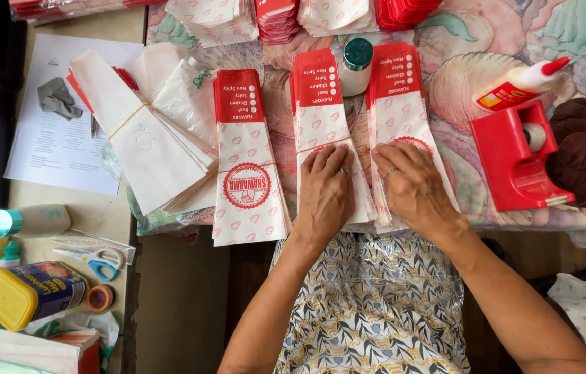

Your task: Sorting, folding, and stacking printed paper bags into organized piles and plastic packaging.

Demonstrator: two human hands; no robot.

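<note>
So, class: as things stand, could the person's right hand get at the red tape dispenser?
Probably yes: the right hand lies flat on a bag stack, and only bare tablecloth separates it from the tape dispenser.

- Left hand [325,190] lies palm down, fingers together and stretched forward, a ring on one.
- Right hand [412,185] lies flat just beside it, fingers spread, forearm angling outward.

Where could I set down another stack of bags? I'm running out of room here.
Bare cloth shows between the right paper bag stack and the red tape dispenser, below the glue bottle. The three stacks lie almost edge to edge, with the left hand and right hand on two. The banded white bags crowd the left, and more stacks line the far edge.
</note>
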